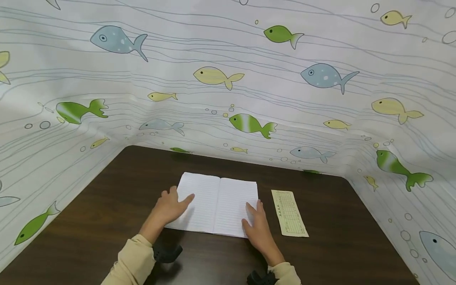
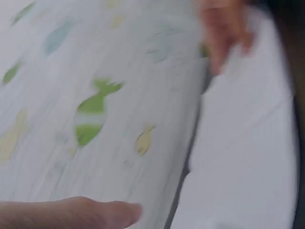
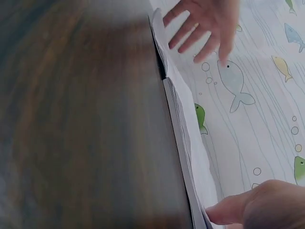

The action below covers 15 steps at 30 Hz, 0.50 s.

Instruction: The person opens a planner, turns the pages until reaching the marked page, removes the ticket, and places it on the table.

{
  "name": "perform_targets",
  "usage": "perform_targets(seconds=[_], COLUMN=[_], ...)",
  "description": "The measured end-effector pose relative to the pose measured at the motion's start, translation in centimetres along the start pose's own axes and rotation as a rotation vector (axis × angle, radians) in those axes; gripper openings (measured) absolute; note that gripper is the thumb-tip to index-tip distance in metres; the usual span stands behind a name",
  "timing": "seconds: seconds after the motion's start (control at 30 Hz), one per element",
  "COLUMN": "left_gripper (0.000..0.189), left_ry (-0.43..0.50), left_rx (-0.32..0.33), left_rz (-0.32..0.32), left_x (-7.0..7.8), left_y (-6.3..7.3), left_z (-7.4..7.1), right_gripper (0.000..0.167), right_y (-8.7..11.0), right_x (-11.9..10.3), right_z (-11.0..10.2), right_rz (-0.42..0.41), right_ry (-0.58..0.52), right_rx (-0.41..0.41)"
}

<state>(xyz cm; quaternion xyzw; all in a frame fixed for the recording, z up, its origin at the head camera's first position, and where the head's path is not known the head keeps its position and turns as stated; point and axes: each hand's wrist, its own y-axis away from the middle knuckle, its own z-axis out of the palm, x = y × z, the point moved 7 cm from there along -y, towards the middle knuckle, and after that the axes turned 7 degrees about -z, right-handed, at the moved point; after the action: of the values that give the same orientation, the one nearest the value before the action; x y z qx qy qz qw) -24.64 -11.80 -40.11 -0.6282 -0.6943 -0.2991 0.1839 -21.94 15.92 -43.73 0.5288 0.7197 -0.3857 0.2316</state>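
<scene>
An open notebook [image 1: 199, 204] with white ruled pages lies flat on the dark table, spine running away from me. My left hand [image 1: 172, 206] hovers at the left page's outer edge, its fingers spread and thumb reaching over the paper; the right wrist view shows this hand [image 3: 205, 28] above the book. At the right page's outer edge is my right hand [image 1: 258, 226], fingers extended and thumb over the page. Its thumb [image 3: 233, 210] meets the near page edge in the right wrist view. Whether any finger lies under the pages is hidden.
A narrow yellow printed slip [image 1: 290, 213] lies to the right of the notebook. The dark wooden table [image 1: 107, 206] is bordered at the back and sides by white fish-patterned sheeting [image 1: 213, 107]. Dark wrist devices [image 1: 166, 253] sit by both sleeves.
</scene>
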Motion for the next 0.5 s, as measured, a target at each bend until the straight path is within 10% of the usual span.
perform_targets(seconds=[0.2, 0.37, 0.5], left_gripper=[0.089, 0.062, 0.066], left_ry=[0.254, 0.51, 0.391], left_rx=[-0.184, -0.215, -0.233], left_rz=[-0.073, 0.15, 0.335], left_x=[-1.4, 3.5, 6.9], left_y=[-0.4, 1.3, 3.3], left_z=[-1.6, -0.3, 4.5], right_gripper=[0.057, 0.059, 0.06], right_y=[0.2, 0.0, -0.1], right_x=[0.5, 0.7, 1.3], right_z=[-0.1, -0.2, -0.7], right_rz=[0.065, 0.103, 0.152], right_ry=[-0.024, -0.084, -0.318], right_rx=[0.047, 0.093, 0.215])
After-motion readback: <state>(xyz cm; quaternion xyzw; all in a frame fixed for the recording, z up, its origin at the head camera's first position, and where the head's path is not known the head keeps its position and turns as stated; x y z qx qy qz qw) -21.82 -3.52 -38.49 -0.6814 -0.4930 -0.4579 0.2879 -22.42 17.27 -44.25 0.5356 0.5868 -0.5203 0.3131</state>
